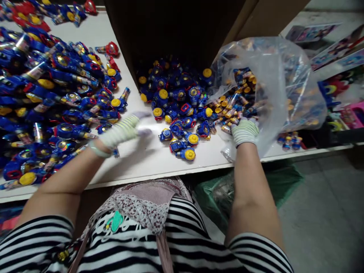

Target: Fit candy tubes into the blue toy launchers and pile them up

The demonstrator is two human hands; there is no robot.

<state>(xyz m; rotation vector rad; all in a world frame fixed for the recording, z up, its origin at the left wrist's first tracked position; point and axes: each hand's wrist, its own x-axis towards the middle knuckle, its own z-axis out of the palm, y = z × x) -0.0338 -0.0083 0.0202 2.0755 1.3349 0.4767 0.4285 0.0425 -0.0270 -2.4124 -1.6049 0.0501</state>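
Observation:
My left hand (125,131), in a striped glove and blurred by motion, hangs over the white table with its fingers apart and nothing between them. To its left lies a large heap of blue toys (62,76) with yellow discs and shiny tubes. A smaller pile of blue toys (176,94) spills from a dark cardboard box in the middle. My right hand (245,131), gloved too, reaches into the mouth of a clear plastic bag (273,94) among small yellow-ended tubes (227,106). Its fingertips are among the tubes, so what they hold is hidden.
The open cardboard box (176,30) stands at the back centre. Right of the bag are printed cards (313,32) and a pink item (356,113). Several small tubes (290,140) lie near the front edge. A green sack (281,182) is below the table (159,170).

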